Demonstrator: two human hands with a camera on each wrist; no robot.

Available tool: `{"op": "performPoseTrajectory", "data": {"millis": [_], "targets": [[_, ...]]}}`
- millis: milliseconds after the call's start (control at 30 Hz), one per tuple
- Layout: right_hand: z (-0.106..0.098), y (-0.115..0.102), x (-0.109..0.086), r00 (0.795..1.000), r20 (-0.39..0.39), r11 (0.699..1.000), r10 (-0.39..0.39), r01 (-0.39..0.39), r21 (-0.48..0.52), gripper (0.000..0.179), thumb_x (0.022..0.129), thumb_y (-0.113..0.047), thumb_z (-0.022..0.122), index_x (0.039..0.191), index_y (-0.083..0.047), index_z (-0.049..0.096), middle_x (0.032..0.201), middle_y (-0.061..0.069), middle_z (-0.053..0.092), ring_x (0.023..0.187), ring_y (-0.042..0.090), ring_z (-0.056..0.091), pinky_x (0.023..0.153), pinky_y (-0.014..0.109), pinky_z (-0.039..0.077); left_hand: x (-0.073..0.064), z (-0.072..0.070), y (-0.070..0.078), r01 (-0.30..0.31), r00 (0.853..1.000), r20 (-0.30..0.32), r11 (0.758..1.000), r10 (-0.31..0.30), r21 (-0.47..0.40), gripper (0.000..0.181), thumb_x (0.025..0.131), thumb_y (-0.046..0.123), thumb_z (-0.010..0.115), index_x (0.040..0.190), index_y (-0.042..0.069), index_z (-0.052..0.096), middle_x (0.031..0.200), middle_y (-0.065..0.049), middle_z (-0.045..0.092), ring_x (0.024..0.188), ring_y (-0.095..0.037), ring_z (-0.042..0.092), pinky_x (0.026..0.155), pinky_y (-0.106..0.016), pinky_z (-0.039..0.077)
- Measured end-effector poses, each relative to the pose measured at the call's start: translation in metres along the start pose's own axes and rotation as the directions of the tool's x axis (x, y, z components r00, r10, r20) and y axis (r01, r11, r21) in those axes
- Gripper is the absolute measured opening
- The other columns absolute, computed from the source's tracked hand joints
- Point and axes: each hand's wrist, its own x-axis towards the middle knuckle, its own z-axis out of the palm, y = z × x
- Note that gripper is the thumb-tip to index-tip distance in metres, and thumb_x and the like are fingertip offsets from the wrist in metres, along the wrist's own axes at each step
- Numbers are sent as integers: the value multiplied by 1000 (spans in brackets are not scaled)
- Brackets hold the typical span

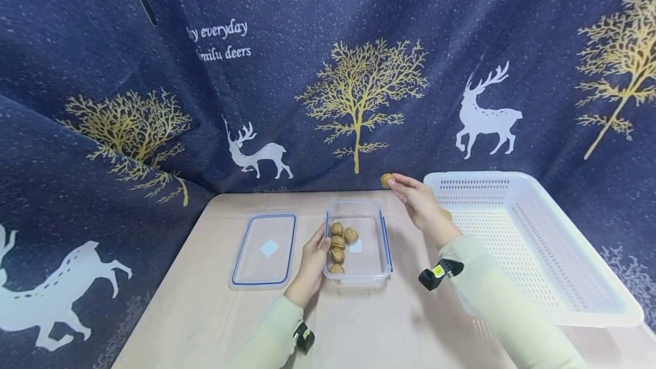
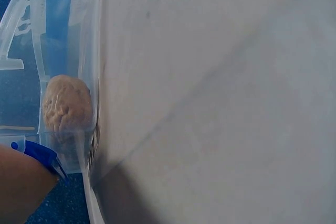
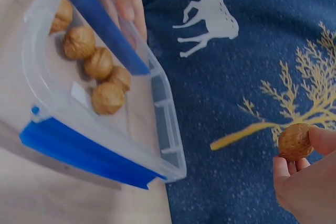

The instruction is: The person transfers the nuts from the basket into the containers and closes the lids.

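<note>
My right hand (image 1: pixel 421 204) pinches a walnut (image 1: pixel 386 180) between thumb and fingertips, raised beyond the right back corner of a clear plastic food container (image 1: pixel 359 275). In the right wrist view this walnut (image 3: pixel 295 142) stands out against the dark cloth. My left hand (image 1: pixel 311 263) holds the container's left wall, thumb near the rim. Inside, several walnuts (image 1: pixel 337 242) line the left side, with one (image 1: pixel 351 235) beside that row. Blue-edged locking flaps (image 3: pixel 89 150) hang from the container's sides. The left wrist view shows a walnut (image 2: pixel 67 103) through the clear wall.
Left of the container lies its clear lid (image 1: pixel 263 283) with a blue seal. A large white slotted basket (image 1: pixel 533 244) stands at the right, and a walnut (image 1: pixel 446 214) shows at its left side, partly behind my right wrist. A dark blue printed cloth (image 1: pixel 338 130) hangs behind the table (image 1: pixel 215 323).
</note>
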Motion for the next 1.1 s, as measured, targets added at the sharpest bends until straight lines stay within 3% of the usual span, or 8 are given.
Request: {"op": "performPoseTrajectory", "data": {"millis": [233, 333, 500, 600, 700, 967, 1100], "targets": [[12, 13, -4, 999, 11, 998, 42, -42, -47, 57, 94, -7, 60, 145, 1, 36, 150, 17, 37, 137, 26, 38, 115, 28, 30, 0, -1, 0, 13, 1000, 7, 1000, -13, -4, 50, 99, 0, 40, 147, -4, 28, 154, -23, 24, 142, -39, 20, 118, -47, 17], [16, 20, -7, 999, 25, 998, 43, -42, -49, 55, 95, -7, 59, 145, 2, 36, 150, 17, 37, 136, 26, 39, 116, 30, 28, 0, -1, 0, 19, 1000, 7, 1000, -19, -5, 50, 99, 1, 41, 147, -4, 29, 154, -23, 24, 142, -39, 20, 118, -47, 17], [25, 31, -12, 999, 23, 998, 29, -27, -48, 50, 94, -4, 59, 140, 5, 42, 132, 12, 54, 107, 11, 59, 109, 28, 38, 0, -1, 0, 26, 1000, 14, 1000, -26, -5, 50, 99, 1, 40, 148, -4, 27, 154, -23, 23, 142, -39, 20, 118, -46, 17], [29, 39, -15, 1000, 20, 999, 19, -18, -45, 47, 93, -2, 60, 137, 7, 45, 113, 4, 62, 89, 1, 61, 103, 26, 43, -1, -1, 1, 27, 999, 22, 1000, -27, -6, 50, 100, 2, 40, 148, -4, 27, 154, -23, 22, 142, -39, 20, 118, -46, 16], [32, 47, -16, 1000, 19, 999, 10, -9, -41, 47, 92, 0, 61, 135, 9, 47, 106, 1, 62, 86, 1, 60, 100, 25, 46, -2, -2, 1, 23, 999, 29, 1000, -23, -7, 50, 100, 2, 40, 148, -4, 26, 154, -24, 22, 142, -39, 21, 118, -46, 17], [42, 69, -22, 1000, 2, 998, 17, -17, -52, 44, 89, 0, 65, 130, 8, 53, 117, 11, 64, 91, 6, 62, 104, 30, 45, 1, -2, 0, 15, 1000, 25, 1000, -15, -3, 50, 99, 1, 40, 147, -6, 27, 153, -25, 23, 141, -40, 21, 117, -47, 18], [46, 78, -26, 1000, -2, 998, 21, -21, -60, 41, 88, 1, 65, 127, 8, 55, 120, 15, 63, 96, 11, 63, 105, 32, 44, 11, -3, -13, 4, 1000, 14, 1000, -4, -29, 50, 99, 1, 42, 147, -3, 29, 154, -23, 24, 142, -39, 21, 118, -47, 17]]}}
